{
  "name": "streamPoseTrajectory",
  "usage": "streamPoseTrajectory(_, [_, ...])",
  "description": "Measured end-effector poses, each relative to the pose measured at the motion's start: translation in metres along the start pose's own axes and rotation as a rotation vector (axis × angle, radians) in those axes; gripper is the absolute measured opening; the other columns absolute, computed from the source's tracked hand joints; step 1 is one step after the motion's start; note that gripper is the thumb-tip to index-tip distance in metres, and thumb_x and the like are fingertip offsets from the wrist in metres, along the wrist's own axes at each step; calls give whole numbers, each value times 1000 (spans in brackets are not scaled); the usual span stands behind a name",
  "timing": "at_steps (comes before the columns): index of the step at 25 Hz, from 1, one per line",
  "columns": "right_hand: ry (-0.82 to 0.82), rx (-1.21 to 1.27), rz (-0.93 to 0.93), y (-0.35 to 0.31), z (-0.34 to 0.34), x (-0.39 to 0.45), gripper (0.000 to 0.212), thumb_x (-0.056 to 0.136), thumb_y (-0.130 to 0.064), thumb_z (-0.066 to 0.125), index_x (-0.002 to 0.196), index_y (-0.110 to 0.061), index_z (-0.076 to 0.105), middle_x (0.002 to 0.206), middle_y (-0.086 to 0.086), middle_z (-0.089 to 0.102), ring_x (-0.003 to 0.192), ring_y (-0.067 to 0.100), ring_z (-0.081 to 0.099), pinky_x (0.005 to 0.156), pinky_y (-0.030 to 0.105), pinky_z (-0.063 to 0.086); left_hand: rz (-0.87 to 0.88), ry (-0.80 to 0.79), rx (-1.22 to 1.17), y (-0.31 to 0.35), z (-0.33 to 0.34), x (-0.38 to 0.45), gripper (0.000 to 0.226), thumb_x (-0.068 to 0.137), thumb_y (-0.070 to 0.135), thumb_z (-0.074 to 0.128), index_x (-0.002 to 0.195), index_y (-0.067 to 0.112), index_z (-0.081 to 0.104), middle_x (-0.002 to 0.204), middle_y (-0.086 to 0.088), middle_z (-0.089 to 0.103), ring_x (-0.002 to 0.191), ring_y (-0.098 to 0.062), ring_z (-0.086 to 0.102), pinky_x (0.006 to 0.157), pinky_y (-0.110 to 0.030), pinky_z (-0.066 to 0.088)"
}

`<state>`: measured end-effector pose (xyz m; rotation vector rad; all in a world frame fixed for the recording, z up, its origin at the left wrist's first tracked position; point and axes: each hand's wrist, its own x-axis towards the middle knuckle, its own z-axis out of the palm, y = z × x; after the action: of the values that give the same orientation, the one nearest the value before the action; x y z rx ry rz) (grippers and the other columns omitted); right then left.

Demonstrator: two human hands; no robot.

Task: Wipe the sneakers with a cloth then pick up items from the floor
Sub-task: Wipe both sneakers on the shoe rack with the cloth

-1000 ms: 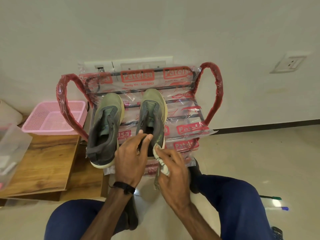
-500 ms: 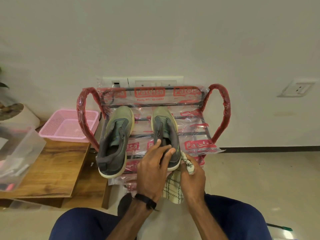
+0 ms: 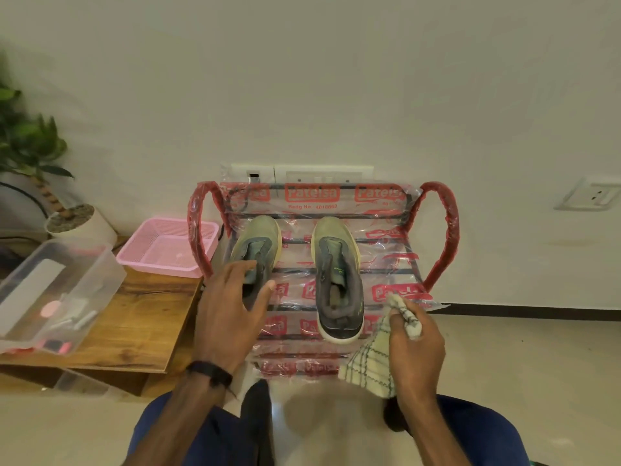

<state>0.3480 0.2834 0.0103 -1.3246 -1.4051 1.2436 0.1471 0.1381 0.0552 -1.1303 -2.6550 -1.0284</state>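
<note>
Both forearms bare, no sleeves in view. Left hand bare, no glove, no rings visible. Black band on left wrist, narrow, matte, snug fit; face or clasp not discernible. Right hand bare, no glove, wrist unadorned. Fingers bare, nails short. Dark navy blue trousers cover both legs, plain fabric, no visible pattern or marking. Dark footwear between knees, black, detail unclear.
</note>
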Motion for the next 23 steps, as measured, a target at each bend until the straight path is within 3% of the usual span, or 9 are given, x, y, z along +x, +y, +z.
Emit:
streamPoseTrajectory(3, [-164, -182, -11, -18, 18, 27, 30, 94, -23, 68, 123, -24, 66, 113, -5, 68, 100, 14, 65, 88, 38, 57, -67, -151, 225, -2, 1, 14, 54, 89, 56, 64, 130, 22, 57, 126, -2, 64, 119, -21, 55, 101, -42, 48])
streamPoseTrajectory(6, [-175, -230, 50, -33, 33, 44, 30, 93, -29, 67, 121, -20, 68, 107, -2, 71, 91, 15, 67, 78, 32, 55, -73, -123, 287, 12, 14, 23, 55, 86, 61, 65, 125, 24, 57, 117, -2, 69, 110, -22, 63, 95, -44, 54])
streamPoseTrajectory(9, [-146, -251, 53, -53, 22, 57, 18, 95, -30, 64, 107, -17, 67, 85, 2, 71, 71, 20, 69, 57, 27, 55, -180, -80, 219, 9, 18, 30, 55, 83, 60, 70, 118, 20, 57, 104, -3, 72, 95, -22, 69, 83, -40, 60])
streamPoseTrajectory(12, [-137, -328, -37, -69, 21, 73, 12, 91, -33, 67, 87, -21, 66, 80, 1, 71, 70, 18, 68, 62, 34, 59, -229, -145, 206, 7, 19, 36, 44, 84, 60, 69, 99, 19, 62, 89, -2, 71, 83, -23, 68, 73, -37, 59])
streamPoseTrajectory(16, [-362, -574, -107, -74, 49, 82, 48, 73, -61, 78, 76, -15, 65, 71, -2, 69, 61, 13, 63, 50, 24, 41, -242, -178, 221, 10, 24, 46, 40, 84, 57, 71, 95, 19, 64, 87, -3, 70, 80, -24, 65, 73, -39, 59])
streamPoseTrajectory(19, [-516, -751, -91, -67, 67, 85, 38, 71, -47, 84, 83, -14, 68, 72, -2, 68, 61, 13, 64, 47, 21, 39, -199, -178, 197, 13, 32, 51, 33, 85, 49, 74, 98, 21, 64, 89, -1, 71, 81, -21, 65, 74, -39, 59])
streamPoseTrajectory(23, [-471, -825, -160, -71, 71, 86, 23, 77, -36, 77, 71, -18, 63, 68, 1, 64, 59, 17, 59, 48, 22, 37, -123, -153, 149, 24, 40, 50, 20, 89, 36, 72, 99, 21, 61, 88, 1, 66, 76, -19, 60, 63, -31, 50])
